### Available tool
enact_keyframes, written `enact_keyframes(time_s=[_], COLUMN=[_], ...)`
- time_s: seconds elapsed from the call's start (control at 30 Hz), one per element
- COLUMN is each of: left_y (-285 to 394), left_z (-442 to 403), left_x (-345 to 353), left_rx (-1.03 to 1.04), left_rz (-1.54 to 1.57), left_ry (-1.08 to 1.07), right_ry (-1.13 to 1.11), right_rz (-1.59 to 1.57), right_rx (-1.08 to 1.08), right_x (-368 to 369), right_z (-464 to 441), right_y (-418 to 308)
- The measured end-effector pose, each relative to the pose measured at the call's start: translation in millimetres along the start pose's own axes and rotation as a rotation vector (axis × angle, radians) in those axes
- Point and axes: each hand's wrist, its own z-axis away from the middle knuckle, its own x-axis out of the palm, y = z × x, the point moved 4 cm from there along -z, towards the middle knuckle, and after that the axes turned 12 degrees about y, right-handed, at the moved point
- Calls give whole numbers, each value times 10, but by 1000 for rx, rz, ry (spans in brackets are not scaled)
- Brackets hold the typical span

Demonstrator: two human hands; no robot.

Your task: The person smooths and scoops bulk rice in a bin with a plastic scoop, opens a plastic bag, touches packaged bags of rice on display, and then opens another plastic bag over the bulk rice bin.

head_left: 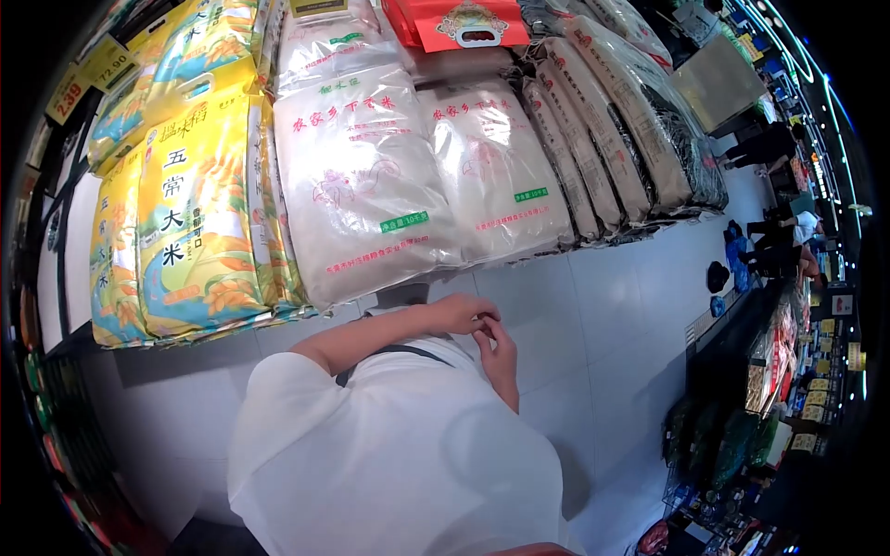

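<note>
My left hand (460, 313) reaches across the front of my white shirt with its fingers curled. Against its fingertips press the bent fingers of my right hand (498, 350). Whether something small lies between them is hidden. Just beyond my hands, large clear-wrapped rice bags (366, 185) with red print and green labels lie stacked, and a similar rice bag (501, 176) sits beside them. Yellow rice bags (199, 208) with carry handles stand at the left. Neither hand touches any bag.
More rice bags (603, 130) lie on their sides at the stack's right. A red bag with a handle (468, 26) rests on top. Price signs (69, 95) hang at upper left. Grey floor tiles (612, 306) surround me. Other people (774, 144) stand far right near packed shelves.
</note>
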Motion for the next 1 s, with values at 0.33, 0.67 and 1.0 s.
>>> enact_keyframes(time_s=[0.33, 0.67, 1.0], left_y=[26, 133, -326], left_z=[-490, -390, 182], left_x=[-120, -870, -2639], left_rx=[-285, 51, -679], left_rz=[522, -189, -1077], left_ry=[-3, 531, 1100], right_ry=[62, -160, -346], right_rz=[-550, -505, -356], right_rx=[235, 242, 266], right_x=[-214, -18, -180], right_z=[-531, -796, -1321], right_y=[31, -109, 113])
